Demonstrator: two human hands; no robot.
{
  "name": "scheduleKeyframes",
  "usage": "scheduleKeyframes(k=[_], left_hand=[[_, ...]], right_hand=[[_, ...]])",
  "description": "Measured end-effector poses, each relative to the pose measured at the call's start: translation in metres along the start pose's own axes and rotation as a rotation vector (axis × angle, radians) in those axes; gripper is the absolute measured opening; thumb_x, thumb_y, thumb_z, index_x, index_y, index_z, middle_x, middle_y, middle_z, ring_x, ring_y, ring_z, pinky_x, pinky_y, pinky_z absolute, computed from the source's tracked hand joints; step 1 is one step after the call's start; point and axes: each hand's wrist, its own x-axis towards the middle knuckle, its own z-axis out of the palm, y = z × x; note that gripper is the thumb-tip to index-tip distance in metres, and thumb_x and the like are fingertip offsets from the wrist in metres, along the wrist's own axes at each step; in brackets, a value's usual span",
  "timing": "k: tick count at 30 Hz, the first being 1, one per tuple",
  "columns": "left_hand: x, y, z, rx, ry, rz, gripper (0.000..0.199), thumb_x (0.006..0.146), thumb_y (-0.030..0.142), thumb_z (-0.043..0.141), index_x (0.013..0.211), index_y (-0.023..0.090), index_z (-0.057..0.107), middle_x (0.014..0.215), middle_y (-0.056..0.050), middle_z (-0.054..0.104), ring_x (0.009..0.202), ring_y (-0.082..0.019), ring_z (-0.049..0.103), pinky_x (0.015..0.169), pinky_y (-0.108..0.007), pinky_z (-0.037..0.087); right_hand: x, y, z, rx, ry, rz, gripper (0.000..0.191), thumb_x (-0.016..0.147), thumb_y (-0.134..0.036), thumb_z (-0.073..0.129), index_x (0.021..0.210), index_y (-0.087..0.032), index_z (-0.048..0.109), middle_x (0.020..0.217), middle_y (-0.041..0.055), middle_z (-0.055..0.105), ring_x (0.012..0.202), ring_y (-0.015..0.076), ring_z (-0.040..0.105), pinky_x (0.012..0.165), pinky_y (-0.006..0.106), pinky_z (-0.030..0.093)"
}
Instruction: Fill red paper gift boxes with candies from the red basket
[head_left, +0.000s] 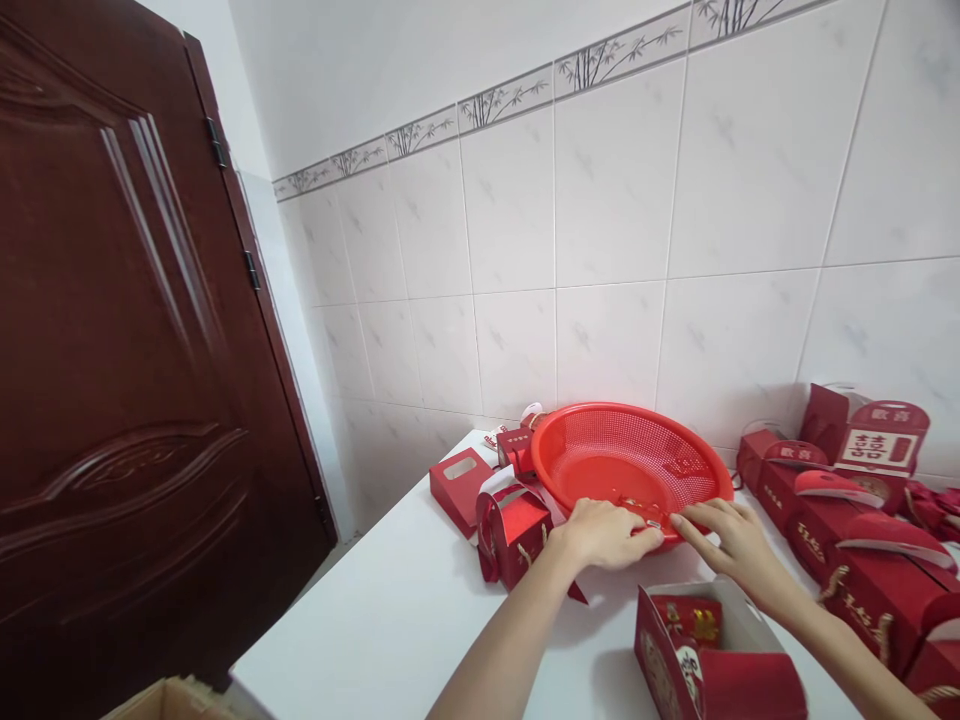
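A round red plastic basket with mesh sides stands on the white table, with a few small red packets low inside it. My left hand reaches over the basket's near rim, its fingers bent down and partly hidden at the packets. Beside it, my right hand rests at the right part of the near rim, fingers apart and holding nothing visible. Below the hands stands an open red box with red and gold packets inside.
Left of the basket are an open red gift box and a flat red box. Several red boxes with rope handles line the right side. The white table ends at the left, near a brown door and a cardboard box.
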Motion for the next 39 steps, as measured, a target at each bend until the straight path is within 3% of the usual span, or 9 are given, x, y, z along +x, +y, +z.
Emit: scheduleKeyframes(k=[9,15,20,27,33,39], left_hand=[[0.0,0.007,0.0,0.021,-0.103,-0.027,0.056,0.094,0.061,0.033,0.099,0.024,0.074,0.107,-0.01,0.076,0.105,-0.032,0.068,0.095,-0.043,0.048],[0.002,0.008,0.006,0.065,-0.05,-0.045,0.074,0.097,0.066,0.016,0.107,0.02,0.073,0.117,-0.014,0.072,0.113,-0.035,0.064,0.097,-0.05,0.048],[0.008,0.005,0.025,0.07,0.002,-0.046,0.07,0.098,0.063,0.02,0.126,0.018,0.067,0.134,-0.017,0.062,0.128,-0.039,0.053,0.103,-0.056,0.043],[0.028,-0.013,0.068,0.069,0.128,-0.023,0.058,0.097,0.052,0.045,0.141,0.016,0.055,0.154,-0.015,0.045,0.145,-0.038,0.034,0.118,-0.058,0.03],[0.042,-0.017,0.092,0.08,0.293,-0.032,0.05,0.098,0.045,0.05,0.137,0.016,0.059,0.151,-0.013,0.051,0.141,-0.034,0.038,0.118,-0.053,0.031],[0.05,-0.016,0.103,0.098,0.366,-0.07,0.056,0.099,0.049,0.047,0.141,0.014,0.055,0.153,-0.015,0.048,0.138,-0.037,0.039,0.114,-0.056,0.035]], right_hand=[[-0.004,-0.002,0.007,-0.096,-0.048,-0.071,0.048,0.101,-0.039,0.038,0.066,-0.021,0.065,0.068,0.006,0.074,0.07,0.0231,0.063,0.066,0.032,0.033],[-0.003,0.005,0.02,-0.169,-0.053,-0.07,0.043,0.102,-0.032,0.04,0.071,-0.022,0.068,0.07,0.0062,0.074,0.074,0.0241,0.065,0.067,0.032,0.03],[-0.007,0.013,0.034,-0.206,-0.048,-0.069,0.034,0.101,-0.03,0.045,0.079,-0.023,0.069,0.078,0.0065,0.077,0.081,0.0255,0.066,0.072,0.034,0.032],[-0.017,0.021,0.058,-0.187,-0.006,-0.05,0.013,0.091,-0.02,0.057,0.096,-0.023,0.069,0.092,0.0085,0.077,0.091,0.0273,0.066,0.076,0.035,0.038],[-0.017,0.024,0.067,-0.095,0.068,-0.029,0.014,0.091,-0.019,0.06,0.102,-0.018,0.068,0.094,0.0071,0.074,0.089,0.0234,0.065,0.08,0.037,0.045],[-0.015,0.022,0.066,0.062,0.258,-0.034,0.012,0.098,-0.026,0.056,0.093,-0.023,0.067,0.093,0.0049,0.07,0.088,0.0195,0.063,0.082,0.037,0.05]])
